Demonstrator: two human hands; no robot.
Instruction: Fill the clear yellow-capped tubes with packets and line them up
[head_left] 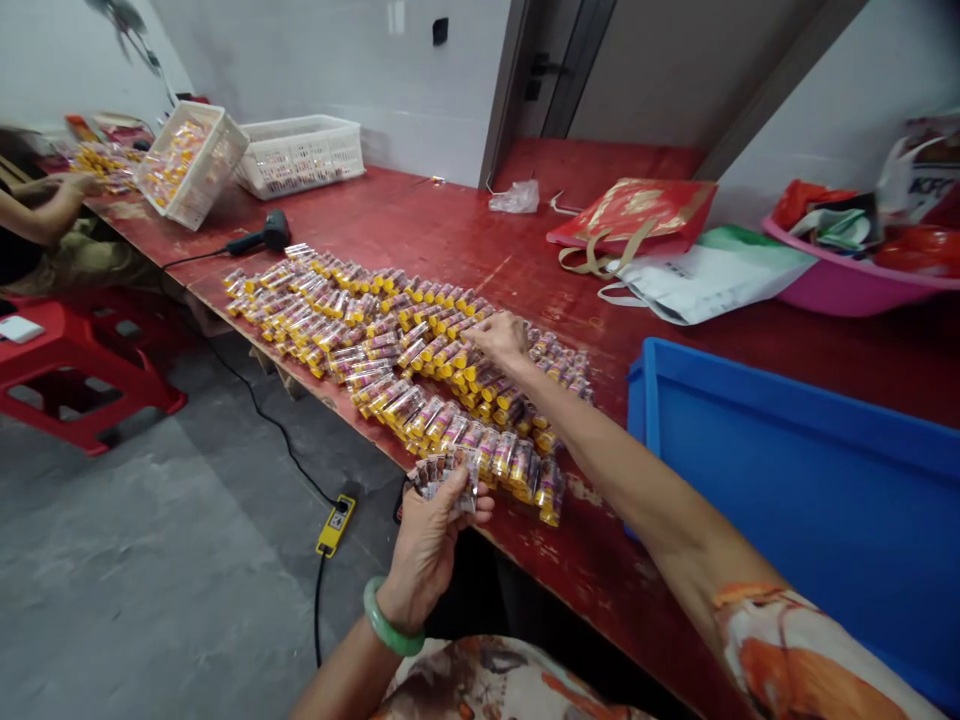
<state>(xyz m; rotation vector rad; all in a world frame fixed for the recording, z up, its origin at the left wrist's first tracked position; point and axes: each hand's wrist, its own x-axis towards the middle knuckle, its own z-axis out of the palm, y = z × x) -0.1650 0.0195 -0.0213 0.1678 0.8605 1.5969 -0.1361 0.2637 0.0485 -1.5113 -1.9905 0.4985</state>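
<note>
My left hand [429, 540], a green bangle at its wrist, is closed around a fanned bunch of small printed cards [435, 474] at the near table edge. Rows of small clear tubes with yellow ends [409, 408] lie stacked in a long, curving band across the table. Over the far side of this band reaches my right hand [501, 338], its fingers drawn together against the tubes. Whatever is between those fingertips is too small to make out.
A blue bin [787, 470] stands on the red table [450, 225] at right. Bags [645, 215] and a pink basin [847, 280] lie behind it. Further left are a heat gun [271, 232], white baskets [300, 155] and a co-worker's hands [71, 188]. A power strip [336, 525] hangs below.
</note>
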